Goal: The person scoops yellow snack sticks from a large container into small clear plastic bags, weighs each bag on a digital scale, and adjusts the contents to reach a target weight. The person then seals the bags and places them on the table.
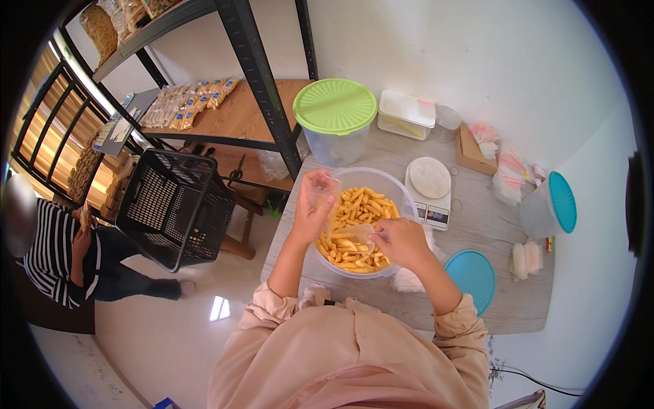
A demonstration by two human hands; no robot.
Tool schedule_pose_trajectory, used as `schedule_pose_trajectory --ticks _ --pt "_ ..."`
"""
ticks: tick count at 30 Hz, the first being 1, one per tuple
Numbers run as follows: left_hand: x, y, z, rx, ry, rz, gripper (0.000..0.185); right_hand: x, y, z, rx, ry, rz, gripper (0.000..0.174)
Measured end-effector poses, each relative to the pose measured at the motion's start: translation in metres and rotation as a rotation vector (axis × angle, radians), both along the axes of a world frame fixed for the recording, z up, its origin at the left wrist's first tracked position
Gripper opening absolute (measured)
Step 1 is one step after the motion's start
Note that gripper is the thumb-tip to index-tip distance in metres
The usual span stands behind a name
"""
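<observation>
A wide translucent plastic tub (406, 191) full of yellow-orange finger-shaped snacks (365, 204) stands on the table before me. My left hand (314, 207), over the tub's left side, holds a clear plastic bag (327, 189) with its mouth spread. In my right hand (403, 243) is the handle of a translucent plastic scoop (361, 237), which rests low in the tub with several snacks in it. Just right of the tub lies a white kitchen scale (437, 214) with a round pale platform. Clear bags (409, 281) lie partly under my right forearm.
Behind the tub stands a green-lidded container (337, 120). A blue lid (472, 281), a blue-lidded container (546, 204) and an open cardboard box (472, 151) are on the right. At left are a metal shelf rack (255, 76), a black plastic crate (173, 209) and a seated person (61, 255).
</observation>
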State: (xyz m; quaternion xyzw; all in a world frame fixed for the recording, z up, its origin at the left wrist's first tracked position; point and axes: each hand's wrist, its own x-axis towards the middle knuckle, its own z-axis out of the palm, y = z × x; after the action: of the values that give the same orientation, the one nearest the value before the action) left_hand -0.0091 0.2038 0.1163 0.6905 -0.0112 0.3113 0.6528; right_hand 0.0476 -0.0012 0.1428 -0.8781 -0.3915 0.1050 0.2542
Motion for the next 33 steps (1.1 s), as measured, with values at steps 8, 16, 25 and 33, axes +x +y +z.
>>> schedule_pose_trajectory --ticks 8,16,25,33 --pt "-0.001 0.000 0.002 -0.058 -0.004 -0.023 0.044 -0.016 0.005 0.000 0.030 -0.141 -0.020 0.021" --pt "-0.002 0.000 0.000 -0.060 0.004 -0.012 0.044 -0.014 0.011 -0.002 0.075 0.021 -0.111 0.021" --pt "0.003 0.005 -0.009 -0.175 -0.056 -0.048 0.047 -0.014 0.006 -0.005 0.158 -0.081 -0.064 0.017" --pt "-0.002 0.001 -0.005 -0.132 -0.073 0.010 0.049 0.003 -0.007 0.010 0.199 -0.231 -0.200 0.017"
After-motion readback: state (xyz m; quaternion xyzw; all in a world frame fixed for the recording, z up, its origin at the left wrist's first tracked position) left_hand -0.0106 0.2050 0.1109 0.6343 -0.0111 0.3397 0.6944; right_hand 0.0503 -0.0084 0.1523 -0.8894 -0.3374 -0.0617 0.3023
